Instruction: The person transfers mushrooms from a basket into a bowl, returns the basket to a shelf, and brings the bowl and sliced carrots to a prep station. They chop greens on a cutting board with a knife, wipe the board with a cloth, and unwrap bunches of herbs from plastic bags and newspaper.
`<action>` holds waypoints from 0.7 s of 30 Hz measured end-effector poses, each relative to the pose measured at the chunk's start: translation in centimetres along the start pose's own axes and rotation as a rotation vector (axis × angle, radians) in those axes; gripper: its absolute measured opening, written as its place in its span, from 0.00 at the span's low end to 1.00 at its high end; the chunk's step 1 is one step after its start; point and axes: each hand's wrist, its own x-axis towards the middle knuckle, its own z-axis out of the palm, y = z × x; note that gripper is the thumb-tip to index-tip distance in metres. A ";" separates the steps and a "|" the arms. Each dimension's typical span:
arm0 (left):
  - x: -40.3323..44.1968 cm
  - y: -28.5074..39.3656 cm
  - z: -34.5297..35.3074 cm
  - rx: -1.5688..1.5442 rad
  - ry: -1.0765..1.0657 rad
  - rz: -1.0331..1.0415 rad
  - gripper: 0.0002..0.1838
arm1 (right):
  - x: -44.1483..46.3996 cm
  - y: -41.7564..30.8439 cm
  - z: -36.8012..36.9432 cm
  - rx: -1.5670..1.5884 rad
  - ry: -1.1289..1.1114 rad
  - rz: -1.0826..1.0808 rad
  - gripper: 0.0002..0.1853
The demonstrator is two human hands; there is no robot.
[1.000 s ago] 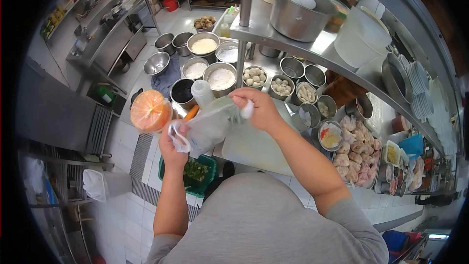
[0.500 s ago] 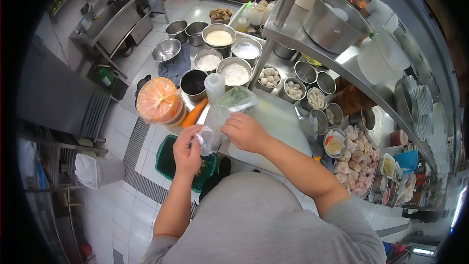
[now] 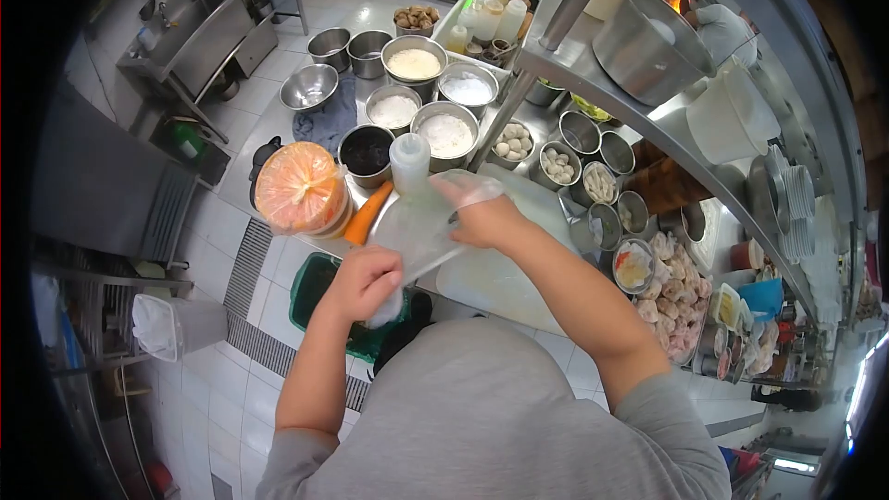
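Observation:
A clear plastic bag (image 3: 419, 239) is stretched between my two hands above the near edge of the worktop. My left hand (image 3: 364, 282) is closed around its bunched lower end, and some of the film hangs below the fist. At the other end my right hand (image 3: 483, 215) grips the bag, with film lying over its fingers; part of that grip is hidden. Just beyond the bag stands a translucent squeeze bottle (image 3: 408, 163). An orange carrot (image 3: 369, 215) lies to the left of it. Under my right forearm is a pale cutting board (image 3: 500, 282).
A tub of orange food under plastic (image 3: 301, 190) stands at the left edge. Metal pots of white powder (image 3: 444, 134) and dark liquid (image 3: 365, 152) stand behind. A steel shelf (image 3: 648, 120) overhangs the right side, near raw meat (image 3: 671, 301). A green bin (image 3: 310, 292) sits below.
My right hand has moved up and away, pulling the bag longer. My left hand has dropped slightly toward me. The green patch seen in the bag earlier is no longer visible.

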 end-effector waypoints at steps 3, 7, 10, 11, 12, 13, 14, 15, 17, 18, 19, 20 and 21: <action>2.4 0.7 0.6 0.578 -0.144 -0.394 0.21 | 1.0 -0.3 -1.2 -0.089 -0.068 -0.036 0.27; 3.8 -0.7 1.1 0.918 -0.053 -0.595 0.19 | 1.9 -0.6 -3.0 -0.215 -0.265 0.002 0.22; 4.5 -1.9 1.3 0.889 0.107 -0.265 0.24 | 2.2 -1.4 -4.2 -0.231 -0.406 0.085 0.17; 5.1 -3.1 1.6 0.930 0.057 -0.025 0.27 | 2.3 -1.0 -3.9 -0.236 -0.408 0.091 0.17; 5.5 -4.1 1.9 0.962 0.007 0.216 0.29 | 2.4 -0.6 -3.5 -0.241 -0.412 0.094 0.17; 5.9 -5.1 2.5 0.961 0.008 0.216 0.29 | 2.4 0.3 -2.6 -0.242 -0.413 0.095 0.17; 6.3 -5.9 3.2 0.952 -0.004 0.104 0.27 | 2.4 1.5 -1.4 -0.239 -0.339 0.089 0.17; 6.7 -6.1 3.4 0.943 -0.017 -0.007 0.26 | 2.6 1.9 -1.3 -0.235 -0.263 0.083 0.17; 7.3 -6.3 3.1 0.951 -0.056 -0.112 0.25 | 2.9 2.3 -1.7 -0.242 -0.276 0.152 0.16; 7.6 -6.2 2.9 0.959 -0.096 -0.221 0.25 | 3.0 2.3 -2.0 -0.246 -0.289 0.220 0.16; 7.8 -6.1 2.6 0.955 -0.100 -0.221 0.25 | 3.2 2.6 -2.1 -0.245 -0.292 0.225 0.16; 8.0 -5.3 2.3 0.969 -0.166 -0.309 0.29 | 3.2 2.9 -1.9 -0.253 -0.301 0.243 0.15; 8.1 -4.7 1.9 0.982 -0.231 -0.399 0.33 | 3.1 3.1 -1.7 -0.261 -0.311 0.260 0.15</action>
